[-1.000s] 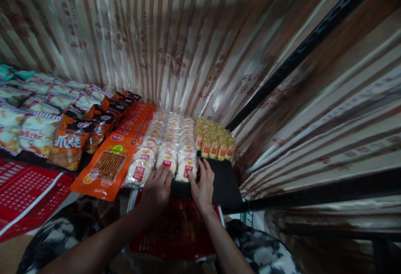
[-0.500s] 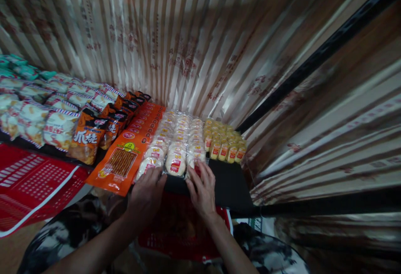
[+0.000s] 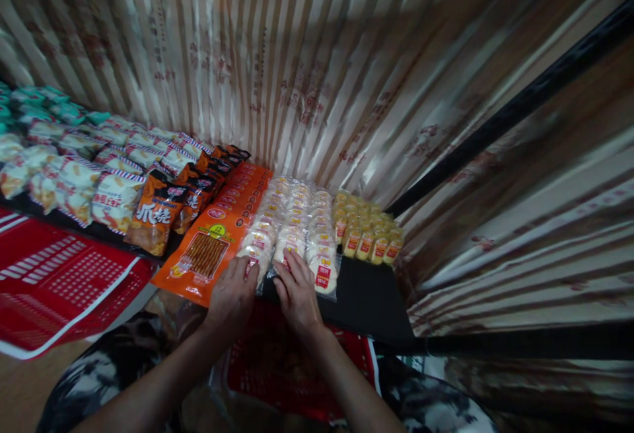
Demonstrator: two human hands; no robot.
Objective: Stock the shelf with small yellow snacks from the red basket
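Round white rice crackers in clear wrappers [image 3: 290, 241] lie in three overlapping rows on a black shelf [image 3: 369, 298]. My left hand [image 3: 232, 294] rests at the front of the left row, its fingertips on the nearest pack; some of its fingers are hidden. On the front pack of the middle row lie the spread fingers of my right hand [image 3: 296, 288]. The front pack of the right row [image 3: 323, 274] is uncovered. Left of the rows is a large orange snack pouch [image 3: 205, 255], close to my left hand. Small yellow packaged cakes [image 3: 366, 238] stand to the right.
Orange-and-black snack bags [image 3: 154, 215], white striped bags [image 3: 116, 199] and green bags [image 3: 67, 111] fill the shelf's left part. Red baskets sit below, one at left [image 3: 64, 288], one between my knees [image 3: 297, 360]. A black pole [image 3: 495, 116] slants before the striped curtain [image 3: 297, 57].
My right hand has moved left from the right row's front pack to the middle row's. My left hand stays at the left row. The view has shifted slightly left.
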